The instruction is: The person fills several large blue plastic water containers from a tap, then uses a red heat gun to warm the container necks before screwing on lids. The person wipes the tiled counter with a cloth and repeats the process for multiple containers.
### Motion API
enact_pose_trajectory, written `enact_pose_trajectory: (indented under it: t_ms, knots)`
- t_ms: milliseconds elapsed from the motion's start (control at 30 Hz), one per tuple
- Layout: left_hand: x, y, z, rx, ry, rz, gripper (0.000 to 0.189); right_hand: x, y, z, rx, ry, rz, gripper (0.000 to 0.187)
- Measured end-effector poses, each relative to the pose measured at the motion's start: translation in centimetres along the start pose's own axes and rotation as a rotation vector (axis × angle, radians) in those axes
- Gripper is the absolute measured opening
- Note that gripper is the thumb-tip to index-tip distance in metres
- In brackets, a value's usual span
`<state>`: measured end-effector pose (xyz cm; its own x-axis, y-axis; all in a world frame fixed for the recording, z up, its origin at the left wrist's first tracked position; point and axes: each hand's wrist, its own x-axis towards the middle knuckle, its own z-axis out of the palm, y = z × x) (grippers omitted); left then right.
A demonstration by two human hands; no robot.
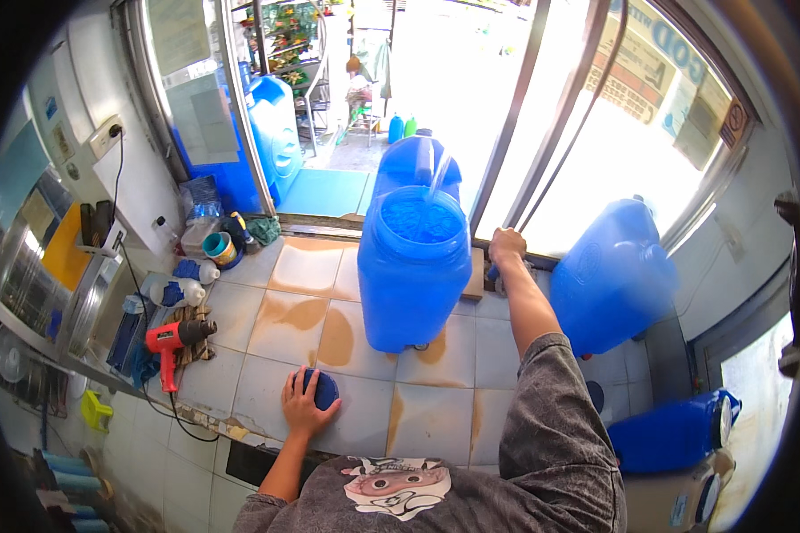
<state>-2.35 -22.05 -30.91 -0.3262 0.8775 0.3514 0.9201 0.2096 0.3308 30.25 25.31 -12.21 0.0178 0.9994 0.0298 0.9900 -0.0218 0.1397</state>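
A tall blue plastic water container (pixel 407 300) stands upright on the tiled counter before me. A stream of water (pixel 442 174) falls from above into its wide round mouth, and the water inside is churning. My left hand (pixel 305 403) is on a round dark blue lid (pixel 325 390) lying near the counter's front edge, fingers over its top and thumb at its rim. Beyond the container's right side, my right hand (pixel 509 246) is closed around a small blue handle (pixel 493 272). What the handle belongs to is mostly hidden.
A red heat gun (pixel 168 343) with a black cord lies at left, near white bottles (pixel 173 292) and a teal cup (pixel 219 248). Another blue container (pixel 607 280) stands at right. A blue container (pixel 670 430) lies lower right. Brown water stains (pixel 337 336) mark the tiles.
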Motion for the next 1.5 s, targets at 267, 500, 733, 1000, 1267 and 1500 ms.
enact_pose_trajectory:
  t_ms: [267, 500, 733, 1000, 1267, 1500]
  knots:
    - [0.2, 0.1, -0.2, 0.01, 0.017, 0.008, 0.084, 0.7, 0.2, 0.4, 0.008, 0.02, -0.02, 0.026]
    - [0.1, 0.1, -0.3, 0.014, 0.009, -0.006, 0.083, -0.1, 0.9, 1.4, 0.019, 0.072, -0.027, 0.022]
    - [0.1, -0.1, 0.1, -0.002, 0.017, -0.006, 0.082, 0.0, 1.1, 2.5, 0.017, 0.125, -0.023, 0.024]
    - [0.1, 0.2, -0.1, -0.04, 0.017, -0.024, 0.082, -0.6, 0.9, 2.3, 0.071, 0.139, -0.003, 0.022]
    - [0.0, -0.2, 0.4, -0.021, 0.023, -0.013, 0.082, -1.3, 0.9, 1.6, 0.092, 0.119, 0.017, 0.021]
    - [0.0, -0.1, 0.1, -0.012, 0.023, -0.022, 0.083, -0.9, 1.0, 1.9, 0.108, 0.13, -0.002, 0.018]
